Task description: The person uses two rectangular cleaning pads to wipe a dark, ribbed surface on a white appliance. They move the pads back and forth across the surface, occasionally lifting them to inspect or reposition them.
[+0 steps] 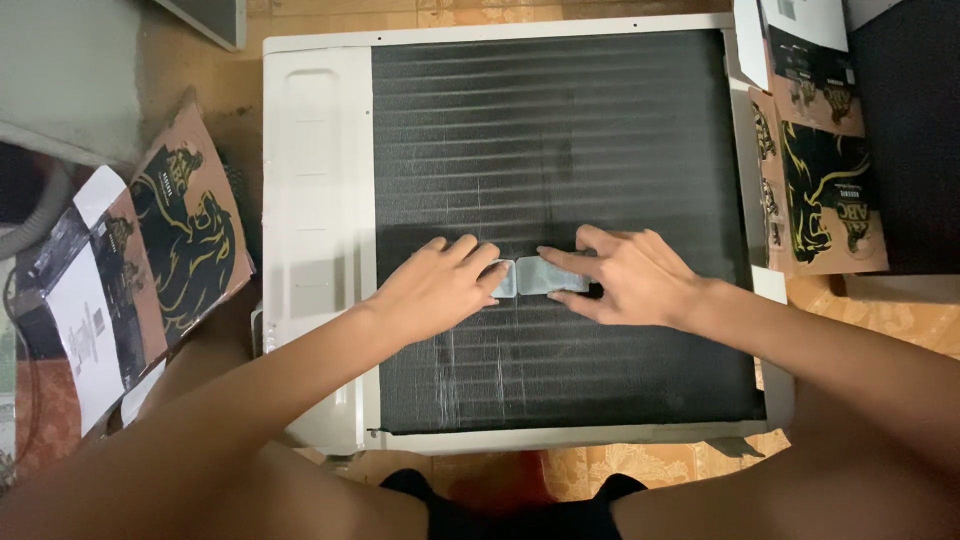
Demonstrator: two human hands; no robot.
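Now: 2 hands on 2 small pads.
Left hand [440, 285] & right hand [632, 275], fingers flat, press the see-through pads [540, 276] mid on the dark finned grille [560, 140]. Best to push soft, so the thin fins don't bend.

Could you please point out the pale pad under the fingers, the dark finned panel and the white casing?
pale pad [548, 276], head view, its middle.
dark finned panel [560, 130], head view, upper fins.
white casing [315, 150], head view, left side strip.
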